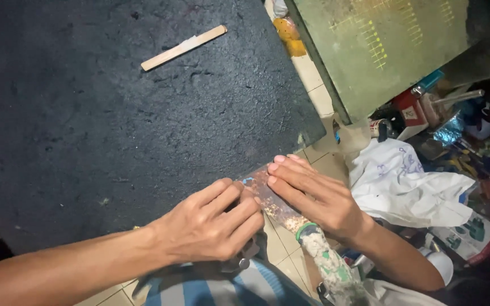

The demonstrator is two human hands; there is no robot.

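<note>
My left hand (210, 224) and my right hand (313, 195) lie side by side at the near edge of a large dark rough mat (114, 124). Both press flat on a shiny strip with copper-coloured flecks (262, 190) that runs between them. The fingers of each hand are held together and extended over the strip. Most of the strip is hidden beneath the hands. A flat wooden stick (184, 47) lies alone on the far part of the mat, well away from both hands.
A green cutting mat (381, 45) leans at the upper right. White crumpled paper (404, 184) and a heap of tools and bottles (443, 119) fill the right side. A speckled tube-like object (327, 260) sticks out below my right wrist. Tiled floor (313, 85) shows between.
</note>
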